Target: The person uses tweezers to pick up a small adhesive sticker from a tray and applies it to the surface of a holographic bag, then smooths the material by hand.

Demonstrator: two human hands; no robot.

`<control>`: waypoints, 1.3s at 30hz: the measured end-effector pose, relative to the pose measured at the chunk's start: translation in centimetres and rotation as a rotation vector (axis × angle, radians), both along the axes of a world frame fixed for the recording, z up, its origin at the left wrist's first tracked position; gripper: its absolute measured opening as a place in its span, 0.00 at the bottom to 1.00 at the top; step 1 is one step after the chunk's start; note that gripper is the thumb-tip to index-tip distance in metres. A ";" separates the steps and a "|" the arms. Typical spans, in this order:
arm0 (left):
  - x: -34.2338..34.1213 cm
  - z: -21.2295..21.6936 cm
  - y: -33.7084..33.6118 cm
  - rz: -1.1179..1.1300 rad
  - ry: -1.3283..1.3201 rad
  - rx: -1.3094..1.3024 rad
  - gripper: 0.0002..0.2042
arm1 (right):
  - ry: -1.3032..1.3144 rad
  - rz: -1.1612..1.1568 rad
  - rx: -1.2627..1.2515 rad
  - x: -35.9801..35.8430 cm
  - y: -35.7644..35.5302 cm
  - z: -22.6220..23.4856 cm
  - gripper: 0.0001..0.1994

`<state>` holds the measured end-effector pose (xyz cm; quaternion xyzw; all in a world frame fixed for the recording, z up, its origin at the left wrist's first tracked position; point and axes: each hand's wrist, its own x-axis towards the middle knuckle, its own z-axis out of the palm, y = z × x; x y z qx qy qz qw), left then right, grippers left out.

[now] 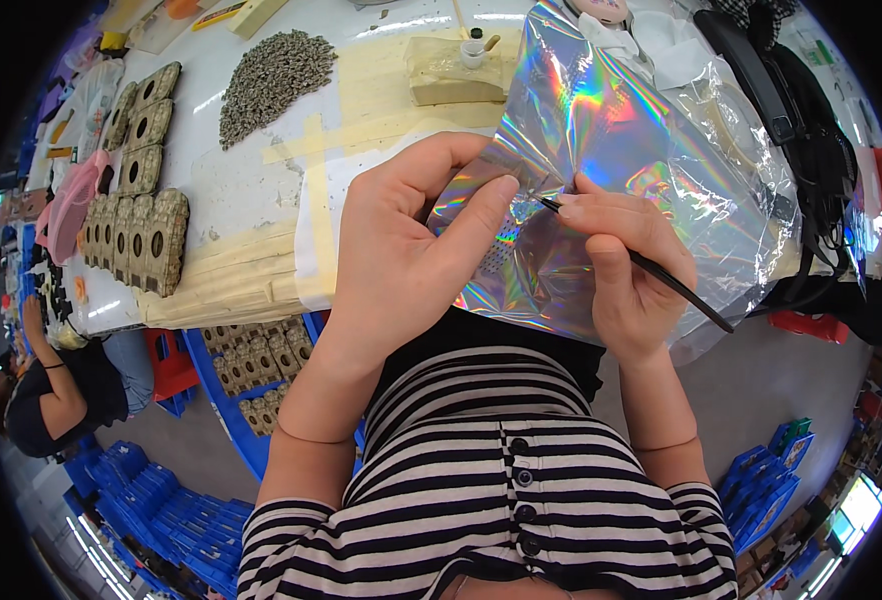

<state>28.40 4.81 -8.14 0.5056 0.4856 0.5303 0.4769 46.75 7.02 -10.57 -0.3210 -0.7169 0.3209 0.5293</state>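
A shiny holographic plastic sheet spreads in front of me over the table's near edge. At its left side my left hand grips it, thumb on top and fingers underneath. My right hand pinches a slim black tool that looks like tweezers. The tool's thin tip touches or hovers just over the sheet beside my left thumb; whether it grips anything is too small to tell. Rows of small dots show on the sheet below that thumb.
Camouflage-patterned housings with round holes stand in rows at the left, near a heap of small grey parts. A small cup sits on a taped block. More housings lie in a blue tray below. Another person sits far left.
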 end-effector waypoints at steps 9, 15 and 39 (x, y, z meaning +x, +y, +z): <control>0.6 0.2 -0.2 0.070 0.039 0.038 0.08 | 0.222 0.014 -0.059 0.4 -0.4 -0.7 0.11; 1.1 1.1 -0.7 0.097 0.405 0.199 0.08 | 0.295 0.008 -0.263 1.5 -1.7 1.1 0.13; 4.4 -1.0 -3.2 0.044 0.482 0.846 0.18 | 0.603 -0.204 -0.671 -0.7 -2.0 3.6 0.10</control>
